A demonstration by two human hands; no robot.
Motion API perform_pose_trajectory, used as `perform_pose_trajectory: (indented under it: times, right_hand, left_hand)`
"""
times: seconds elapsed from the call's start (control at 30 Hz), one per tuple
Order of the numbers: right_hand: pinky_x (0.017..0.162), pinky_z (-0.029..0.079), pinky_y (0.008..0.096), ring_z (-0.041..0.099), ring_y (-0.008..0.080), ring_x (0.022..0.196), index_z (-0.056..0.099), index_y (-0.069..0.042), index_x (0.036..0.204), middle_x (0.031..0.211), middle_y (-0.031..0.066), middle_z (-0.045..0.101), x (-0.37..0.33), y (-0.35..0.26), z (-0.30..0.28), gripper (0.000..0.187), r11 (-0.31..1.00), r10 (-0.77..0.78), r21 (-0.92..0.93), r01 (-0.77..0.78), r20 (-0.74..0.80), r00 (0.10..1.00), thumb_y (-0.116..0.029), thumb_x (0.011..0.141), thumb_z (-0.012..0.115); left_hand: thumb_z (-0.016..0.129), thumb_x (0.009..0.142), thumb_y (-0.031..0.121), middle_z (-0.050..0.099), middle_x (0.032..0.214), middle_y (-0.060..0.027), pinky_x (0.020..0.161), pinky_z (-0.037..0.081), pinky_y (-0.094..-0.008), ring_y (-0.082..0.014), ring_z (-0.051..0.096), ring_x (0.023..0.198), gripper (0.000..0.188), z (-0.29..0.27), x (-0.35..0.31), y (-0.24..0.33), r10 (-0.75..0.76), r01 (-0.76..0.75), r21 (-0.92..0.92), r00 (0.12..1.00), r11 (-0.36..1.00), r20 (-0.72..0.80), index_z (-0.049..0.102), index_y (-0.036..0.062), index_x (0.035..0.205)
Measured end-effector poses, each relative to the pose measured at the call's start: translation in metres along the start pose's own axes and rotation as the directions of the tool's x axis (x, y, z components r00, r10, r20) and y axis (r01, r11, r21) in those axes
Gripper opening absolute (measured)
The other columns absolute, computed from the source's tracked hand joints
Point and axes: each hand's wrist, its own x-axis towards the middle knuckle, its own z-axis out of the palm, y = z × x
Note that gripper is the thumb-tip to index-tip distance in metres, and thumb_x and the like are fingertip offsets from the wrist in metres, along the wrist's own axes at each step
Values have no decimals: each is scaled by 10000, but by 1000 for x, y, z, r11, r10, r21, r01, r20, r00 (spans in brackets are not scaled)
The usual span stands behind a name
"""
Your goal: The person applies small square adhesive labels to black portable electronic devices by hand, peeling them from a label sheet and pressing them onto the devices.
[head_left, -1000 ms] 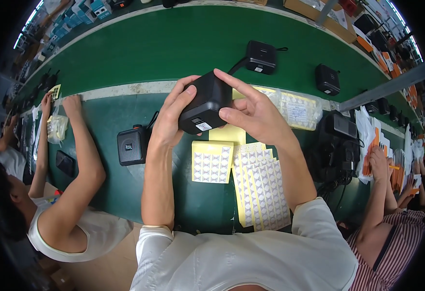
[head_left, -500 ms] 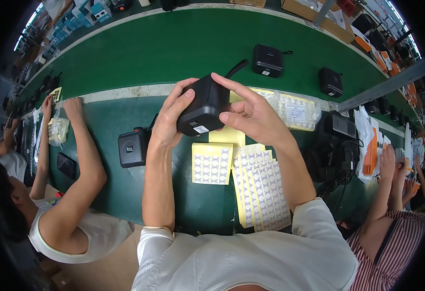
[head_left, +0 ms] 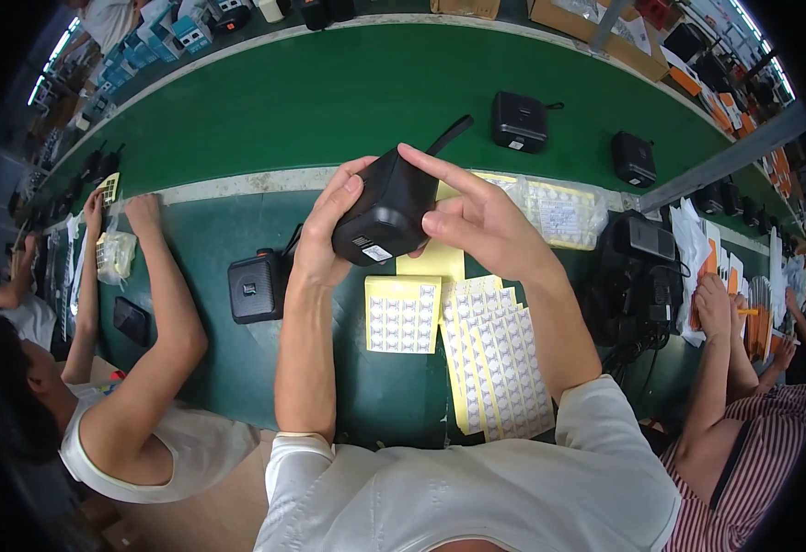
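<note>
A black portable speaker point(head_left: 386, 198) with a wrist strap is held tilted above the bench, a small white label on the side facing me. My left hand point(head_left: 322, 230) wraps around its left side, thumb on top. My right hand point(head_left: 477, 212) has its index fingertip on the top edge and its thumb against the right side; its other fingers are partly hidden. Below lie a yellow-backed sticker sheet point(head_left: 403, 315) and several overlapping sticker sheets point(head_left: 500, 359). Left of my left forearm stands another black speaker point(head_left: 255, 287) with a grille front.
Two black speakers point(head_left: 519, 121) point(head_left: 634, 158) sit on the green conveyor belt point(head_left: 283, 101) beyond the pale rail. A bagged sticker pack point(head_left: 559, 216) and dark devices with cables point(head_left: 638, 276) lie to the right. Co-workers point(head_left: 136, 414) point(head_left: 743, 432) work on both sides.
The speaker in my hands has tipped slightly and shifted a little left and down. The speakers on the belt have moved slightly right. The right co-worker's hands have moved left and down.
</note>
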Motion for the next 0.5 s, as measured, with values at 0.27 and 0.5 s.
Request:
perform_pose_trajectory:
  times: [0.27,0.5]
  right_hand:
    - [881,477,292,674,147,858,315,-66,1506,928,114,701,-2,-7,8,693,981,-8,-192,-2,-54,999,-32,882,614]
    - [883,478,297,670,145,875,340,-72,1498,996,116,685,0,-3,8,705,980,23,-196,-41,-94,995,-42,861,641]
  left_hand:
    - [498,940,416,621,1124,-139,662,531,-291,-195,659,893,545,-4,1,-2,-6,8,-81,1000,997,19,447,37,1329]
    - [552,950,290,617,1118,-98,841,500,-281,-155,617,987,428,-3,-1,1,39,-39,-49,999,998,-12,485,39,1290]
